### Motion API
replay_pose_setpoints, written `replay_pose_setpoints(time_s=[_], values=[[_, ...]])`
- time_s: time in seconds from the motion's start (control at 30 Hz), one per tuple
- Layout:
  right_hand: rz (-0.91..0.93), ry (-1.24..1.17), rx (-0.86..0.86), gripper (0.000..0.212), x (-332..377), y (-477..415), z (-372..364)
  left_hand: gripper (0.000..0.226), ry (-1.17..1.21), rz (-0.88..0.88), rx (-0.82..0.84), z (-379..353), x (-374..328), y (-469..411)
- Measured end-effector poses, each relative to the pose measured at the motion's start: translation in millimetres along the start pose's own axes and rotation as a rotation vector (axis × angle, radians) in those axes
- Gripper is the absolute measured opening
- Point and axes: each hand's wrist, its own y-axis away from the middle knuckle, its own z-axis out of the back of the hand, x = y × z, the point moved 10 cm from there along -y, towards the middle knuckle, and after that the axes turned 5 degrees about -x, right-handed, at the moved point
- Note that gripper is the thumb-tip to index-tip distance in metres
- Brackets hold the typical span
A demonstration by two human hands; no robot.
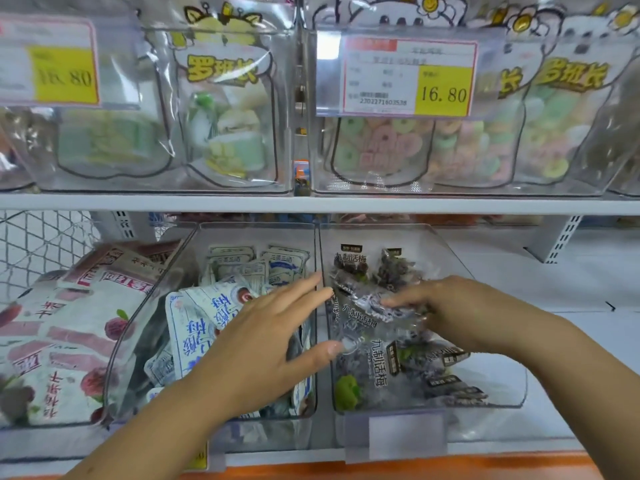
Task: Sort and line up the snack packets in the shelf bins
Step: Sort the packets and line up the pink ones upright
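Observation:
Two clear bins stand side by side on the lower shelf. The middle bin [221,233] holds several white-and-blue plum packets [197,317]. The right bin [498,393] holds several clear packets of dark plums [377,362] with black lettering. My left hand [273,337] hovers over the divider between the bins, fingers spread and straight, thumb touching a dark plum packet. My right hand [446,306] reaches into the right bin from the right, its fingers resting on a dark plum packet lying on top of the pile; whether it grips the packet is unclear.
A left bin [114,351] holds pink-and-white fruit packets [52,327]. The upper shelf [311,204] carries clear bins of candy bags with yellow price tags [443,90]. Right of the bins lies white shelf surface [571,289]. A wire mesh [38,244] stands behind at left.

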Motion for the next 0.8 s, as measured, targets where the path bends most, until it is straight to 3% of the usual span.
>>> replay_pose_setpoints(time_s=[0.13, 0.23, 0.3, 0.37, 0.43, 0.67, 0.8], values=[[-0.023, -0.209, 0.145, 0.056, 2, 16, 11, 0.076, 0.029, 0.004, -0.002, 1, -2, 2], [0.024, -0.332, -0.163, 0.031, 23, 2, 43, 0.075, 0.022, 0.022, 0.004, 3, -1, 2], [0.027, -0.323, -0.245, 0.047, 39, -14, 32, 0.075, 0.016, 0.04, 0.0, 3, 0, 4], [-0.023, -0.188, -0.157, 0.079, 46, -32, -6, 0.074, 0.032, 0.073, -0.004, 1, 2, 8], [-0.118, -0.087, -0.208, 0.088, 32, -42, -22, 0.072, 0.063, 0.097, -0.019, -2, 2, 12], [-0.232, -0.314, -0.494, 0.057, -19, -26, 16, 0.069, 0.096, 0.13, -0.027, 1, 1, 13], [-0.33, -0.423, -0.659, 0.057, -47, -5, 47, 0.071, 0.105, 0.134, -0.022, 0, 3, 12]])
